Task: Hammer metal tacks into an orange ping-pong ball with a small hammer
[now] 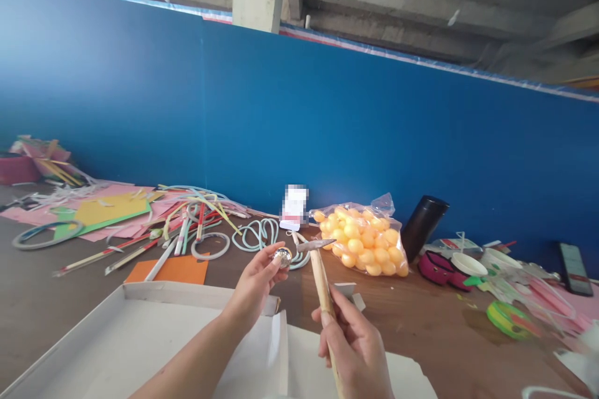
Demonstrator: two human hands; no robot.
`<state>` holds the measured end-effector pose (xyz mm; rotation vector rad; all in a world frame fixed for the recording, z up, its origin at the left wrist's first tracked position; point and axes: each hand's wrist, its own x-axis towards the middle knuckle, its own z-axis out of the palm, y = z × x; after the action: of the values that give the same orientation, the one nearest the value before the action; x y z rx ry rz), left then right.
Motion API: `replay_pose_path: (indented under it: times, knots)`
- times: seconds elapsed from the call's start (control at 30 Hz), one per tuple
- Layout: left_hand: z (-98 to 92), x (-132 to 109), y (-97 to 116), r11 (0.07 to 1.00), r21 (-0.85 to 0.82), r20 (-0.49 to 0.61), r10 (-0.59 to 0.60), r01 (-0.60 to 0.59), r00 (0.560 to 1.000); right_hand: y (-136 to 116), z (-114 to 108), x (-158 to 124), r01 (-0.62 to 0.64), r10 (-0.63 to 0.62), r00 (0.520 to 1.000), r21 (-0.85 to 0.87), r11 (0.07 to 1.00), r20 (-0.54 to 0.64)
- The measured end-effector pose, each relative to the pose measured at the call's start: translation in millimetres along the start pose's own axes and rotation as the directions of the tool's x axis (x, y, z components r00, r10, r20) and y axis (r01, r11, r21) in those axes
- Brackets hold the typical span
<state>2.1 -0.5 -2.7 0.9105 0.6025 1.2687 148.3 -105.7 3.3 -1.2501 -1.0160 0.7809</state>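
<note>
Between the thumb and fingers of my left hand is a small, shiny silver ball. My right hand is wrapped round the wooden handle of a hammer, which stands nearly upright. Its narrow metal head tapers to a point on the right, and its left end is close to the silver ball; whether they touch I cannot tell. Below both hands lies an open white cardboard box.
Behind my hands lie a bag of orange balls, a black bottle and pale blue tubing. Coloured paper and brushes cover the left; green tape and a phone lie right. A blue partition backs the table.
</note>
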Motion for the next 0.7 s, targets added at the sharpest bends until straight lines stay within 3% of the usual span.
replay_pose_path:
  times: [0.37,0.7]
  knots:
    - [-0.7,-0.6,-0.9,0.999,0.044,0.027,0.0,-0.002,1.0,-2.6,2.5,-2.4,0.055,-0.048,0.995,-0.083,0.995,0.084]
    - [-3.6,2.8,-5.2,0.994,0.102,0.018,0.029,-0.031,0.999,-1.0,-0.7,0.2,0.018,-0.015,0.998,-0.044,0.999,0.064]
